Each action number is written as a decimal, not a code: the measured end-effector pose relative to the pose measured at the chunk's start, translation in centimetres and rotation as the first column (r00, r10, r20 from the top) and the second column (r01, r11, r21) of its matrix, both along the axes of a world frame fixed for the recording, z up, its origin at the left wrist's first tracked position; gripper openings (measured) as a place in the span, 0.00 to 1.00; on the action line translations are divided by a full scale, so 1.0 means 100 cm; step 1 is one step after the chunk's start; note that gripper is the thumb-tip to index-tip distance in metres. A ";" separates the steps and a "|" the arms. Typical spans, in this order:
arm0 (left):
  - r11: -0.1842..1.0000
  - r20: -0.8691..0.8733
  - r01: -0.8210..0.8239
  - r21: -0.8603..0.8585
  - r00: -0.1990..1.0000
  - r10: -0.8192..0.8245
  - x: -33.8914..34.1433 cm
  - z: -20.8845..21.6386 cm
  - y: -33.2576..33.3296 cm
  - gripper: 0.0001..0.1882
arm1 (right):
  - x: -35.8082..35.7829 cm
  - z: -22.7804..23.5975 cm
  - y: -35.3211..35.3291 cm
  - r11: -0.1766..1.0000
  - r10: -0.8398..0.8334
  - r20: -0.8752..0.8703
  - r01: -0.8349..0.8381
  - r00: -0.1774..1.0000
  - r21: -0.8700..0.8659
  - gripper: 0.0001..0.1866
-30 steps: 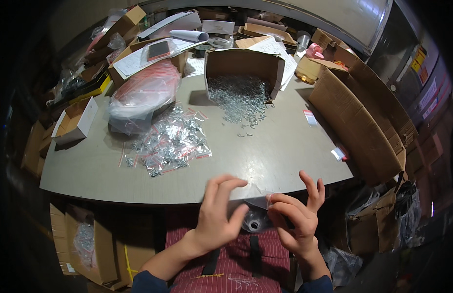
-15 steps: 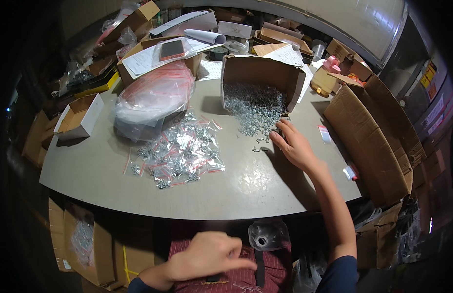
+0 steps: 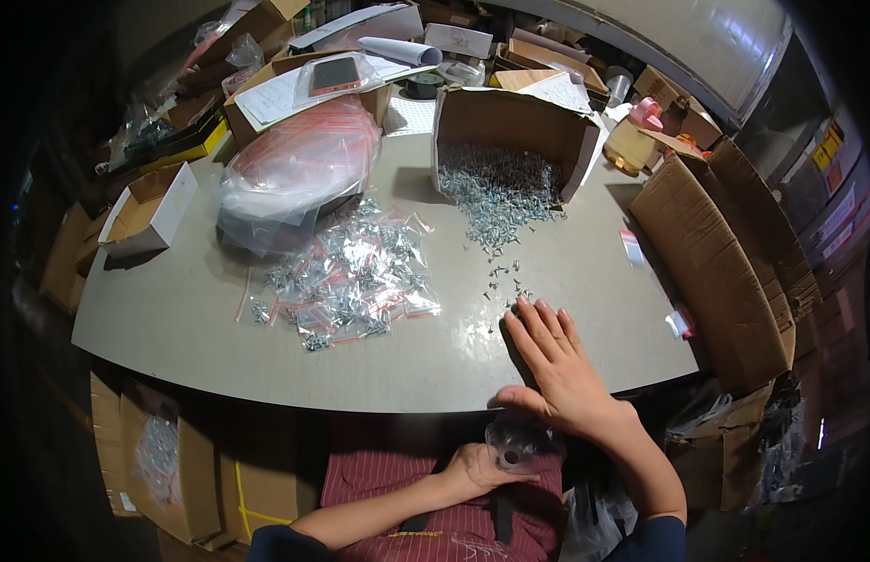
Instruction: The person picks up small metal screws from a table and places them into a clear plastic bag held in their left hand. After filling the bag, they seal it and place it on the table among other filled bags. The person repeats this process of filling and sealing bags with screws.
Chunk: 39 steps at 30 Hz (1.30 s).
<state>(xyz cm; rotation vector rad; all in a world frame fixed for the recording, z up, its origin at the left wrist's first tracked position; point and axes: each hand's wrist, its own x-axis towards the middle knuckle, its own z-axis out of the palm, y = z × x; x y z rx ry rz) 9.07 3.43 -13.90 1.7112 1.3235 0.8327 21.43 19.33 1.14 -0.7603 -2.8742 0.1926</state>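
Note:
My right hand (image 3: 558, 375) lies palm down near the table's front edge, fingers stretched out and thumb apart. Its fingertips reach a few loose small silver screws (image 3: 498, 272), strewn in front of a larger screw pile (image 3: 496, 211). That pile spills from a cardboard box (image 3: 585, 155) tipped on its side. Below the edge, my left hand (image 3: 474, 471) is closed around the side of a clear plastic funnel (image 3: 512, 440), which looks like a cut bottle top. The funnel sits at the table edge in front of a striped maroon apron (image 3: 379, 459); some fingers are hidden.
Small zip bags of screws (image 3: 360, 272) lie heaped at the table's middle left. Behind them stands a stack of empty zip bags (image 3: 299, 178). A small white box (image 3: 149, 211) is at left, a large cardboard box (image 3: 711, 253) at right. A phone (image 3: 334, 75) rests on papers.
My right hand has come back from the box mouth toward the front edge and flattened out, with several screws now scattered nearer. My left hand has moved right, onto the funnel.

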 end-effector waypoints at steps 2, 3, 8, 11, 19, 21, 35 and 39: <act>0.993 0.043 -0.046 0.107 0.998 0.041 0.012 -0.008 -0.004 0.30 | 0.010 0.003 -0.012 1.000 -0.017 0.041 0.016 0.999 0.025 0.51; 0.984 0.075 -0.066 0.165 0.996 0.054 0.020 -0.013 -0.004 0.27 | 0.016 0.004 -0.018 0.999 -0.029 0.060 0.027 0.998 0.036 0.52; 0.948 -0.031 -0.026 0.316 0.999 0.038 0.031 -0.061 0.007 0.18 | 0.030 0.009 -0.042 0.998 -0.030 0.111 0.023 0.993 0.065 0.51; 0.880 -0.003 -0.086 0.467 0.995 0.099 0.038 -0.085 0.014 0.16 | 0.035 0.009 -0.047 0.998 -0.026 0.112 0.019 0.993 0.062 0.51; 0.976 0.327 -0.137 0.169 0.942 0.076 0.025 -0.037 0.023 0.21 | 0.041 0.033 -0.036 0.979 -0.161 -0.303 0.114 0.939 -0.167 0.30; 0.990 0.370 -0.105 0.096 0.927 0.062 0.020 -0.017 0.029 0.21 | 0.042 0.028 -0.032 0.967 -0.222 -0.395 0.150 0.891 -0.205 0.23; 0.992 0.468 -0.093 0.089 0.883 0.041 0.012 0.009 0.036 0.24 | 0.028 0.014 -0.014 0.992 -0.119 -0.394 0.121 0.911 -0.022 0.17; 0.995 0.494 -0.080 0.052 0.868 0.044 0.015 0.001 0.035 0.23 | 0.023 0.014 -0.014 0.993 -0.120 -0.437 0.114 0.892 -0.040 0.19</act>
